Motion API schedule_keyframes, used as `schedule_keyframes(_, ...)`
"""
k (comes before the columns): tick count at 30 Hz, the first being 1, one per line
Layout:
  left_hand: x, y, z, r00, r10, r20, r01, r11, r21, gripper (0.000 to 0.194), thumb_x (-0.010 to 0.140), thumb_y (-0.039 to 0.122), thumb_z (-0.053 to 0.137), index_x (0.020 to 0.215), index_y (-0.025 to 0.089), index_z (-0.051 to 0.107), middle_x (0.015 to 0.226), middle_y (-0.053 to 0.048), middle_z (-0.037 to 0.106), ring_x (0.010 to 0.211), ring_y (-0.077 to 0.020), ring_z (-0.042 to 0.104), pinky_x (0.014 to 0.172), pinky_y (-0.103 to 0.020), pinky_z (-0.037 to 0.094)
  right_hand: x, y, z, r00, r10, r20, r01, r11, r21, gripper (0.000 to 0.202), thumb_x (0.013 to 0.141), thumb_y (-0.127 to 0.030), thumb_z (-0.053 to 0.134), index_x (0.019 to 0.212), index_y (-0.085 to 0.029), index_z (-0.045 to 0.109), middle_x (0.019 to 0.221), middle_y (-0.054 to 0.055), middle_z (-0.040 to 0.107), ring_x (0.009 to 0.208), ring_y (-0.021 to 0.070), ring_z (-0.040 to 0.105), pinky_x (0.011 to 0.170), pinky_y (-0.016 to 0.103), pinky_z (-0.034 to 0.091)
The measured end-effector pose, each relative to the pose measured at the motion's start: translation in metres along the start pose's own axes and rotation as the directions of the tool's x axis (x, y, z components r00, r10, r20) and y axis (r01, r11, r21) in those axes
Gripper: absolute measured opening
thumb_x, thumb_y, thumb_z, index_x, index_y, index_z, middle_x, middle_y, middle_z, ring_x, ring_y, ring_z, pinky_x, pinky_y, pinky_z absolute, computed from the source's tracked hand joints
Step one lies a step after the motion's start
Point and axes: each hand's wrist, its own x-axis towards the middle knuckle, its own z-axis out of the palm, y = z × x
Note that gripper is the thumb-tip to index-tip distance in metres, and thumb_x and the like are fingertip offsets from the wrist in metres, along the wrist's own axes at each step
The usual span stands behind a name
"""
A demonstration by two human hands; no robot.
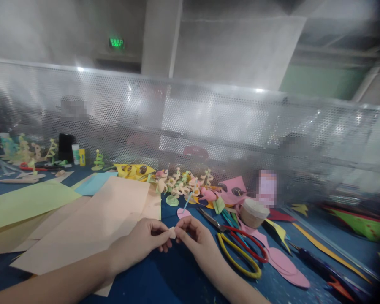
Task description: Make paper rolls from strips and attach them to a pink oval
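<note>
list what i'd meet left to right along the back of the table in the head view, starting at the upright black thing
black upright object → white-and-green stick → yellow stick → green paper spiral → yellow sheet → curled paper shapes → pink sheet

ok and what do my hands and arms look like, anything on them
The left hand and right hand wear no gloves; no ring, watch or bracelet shows. No sleeves show on the forearms. Nails are too blurred to describe.
</note>
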Motion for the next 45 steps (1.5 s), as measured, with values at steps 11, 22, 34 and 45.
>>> schedule_keyframes(11,-0.001,0.003,0.0,1.0,-0.004,0.023,0.004,1.0,0.0,0.027,0.074,0.038,0.055,0.066,0.014,0.064,0.059,0.0,0.06,0.052,-0.0095,0.053,0.056,-0.022,0.044,-0.001,0.002,0.0,1.0,0.021,0.009,-0.02,0.999,-0.038,0.024,0.074,-0.042,0.058,0.071,-0.018,0.052,0.063,-0.002,0.051,0.059,0.0126,0.05,0.058,0.024,0.039)
schedule_keyframes(22,-0.008,0.009,-0.001,0.996,0.082,-0.027,-0.075,0.978,0.195,0.032,0.079,0.04,0.049,0.067,0.015,0.066,0.06,0.0,0.061,0.058,-0.0118,0.055,0.057,-0.021,0.042,-0.001,0.002,-0.001,1.0,-0.017,0.012,0.017,1.0,0.005,0.022,0.077,-0.04,0.055,0.073,-0.019,0.052,0.064,-0.003,0.051,0.06,0.0126,0.05,0.06,0.025,0.04)
schedule_keyframes(34,-0.017,0.014,0.004,0.954,0.29,-0.081,-0.213,0.839,0.501,0.024,0.084,0.033,0.046,0.084,0.027,0.069,0.082,0.002,0.071,0.071,-0.0148,0.064,0.067,-0.021,0.046,-0.002,-0.005,0.002,0.995,0.1,0.025,-0.103,0.973,0.208,0.028,0.068,-0.044,0.064,0.071,-0.018,0.055,0.064,-0.003,0.053,0.059,0.0109,0.051,0.06,0.023,0.043)
schedule_keyframes(45,-0.015,0.005,0.005,0.882,0.441,-0.167,-0.29,0.787,0.545,0.02,0.076,0.023,0.055,0.09,0.027,0.068,0.09,0.0,0.071,0.08,-0.0173,0.065,0.077,-0.026,0.049,-0.004,-0.009,0.005,0.973,0.213,0.09,-0.231,0.868,0.44,0.026,0.058,-0.034,0.074,0.064,-0.017,0.057,0.069,-0.002,0.054,0.063,0.0094,0.05,0.064,0.021,0.042)
